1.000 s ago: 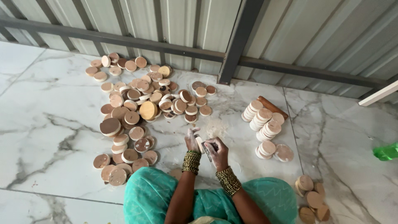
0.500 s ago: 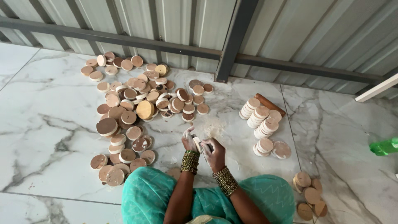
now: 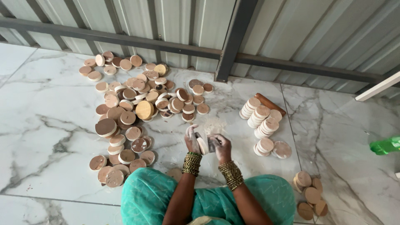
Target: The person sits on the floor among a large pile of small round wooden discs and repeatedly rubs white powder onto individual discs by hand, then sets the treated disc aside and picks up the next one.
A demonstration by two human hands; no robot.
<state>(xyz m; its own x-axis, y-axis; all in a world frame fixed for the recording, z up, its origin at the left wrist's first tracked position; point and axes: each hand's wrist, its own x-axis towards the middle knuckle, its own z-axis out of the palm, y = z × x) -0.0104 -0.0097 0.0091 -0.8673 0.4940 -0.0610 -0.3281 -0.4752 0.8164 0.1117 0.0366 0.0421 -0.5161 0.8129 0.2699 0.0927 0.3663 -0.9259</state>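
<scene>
I sit on a white marble floor [image 3: 50, 137] with teal cloth over my knees. My left hand [image 3: 192, 138] grips a round wooden disc [image 3: 203, 145] held on edge. My right hand [image 3: 219, 146] presses a small dark piece against the disc's face; both hands are dusty and wear gold bangles. A big loose heap of wooden discs [image 3: 137, 108] lies to my left. Leaning rows of stacked discs [image 3: 262, 121] stand to my right, beside a brown wooden stick [image 3: 271, 104].
Several more discs [image 3: 310, 193] lie by my right knee. A corrugated metal wall with dark steel rails [image 3: 233, 37] closes the far side. A green object [image 3: 385, 146] sits at the right edge. Pale dust marks the floor ahead of my hands.
My hands stay together on the disc, shifting only slightly. The camera view has drifted a little, so the piles sit slightly lower in the picture.
</scene>
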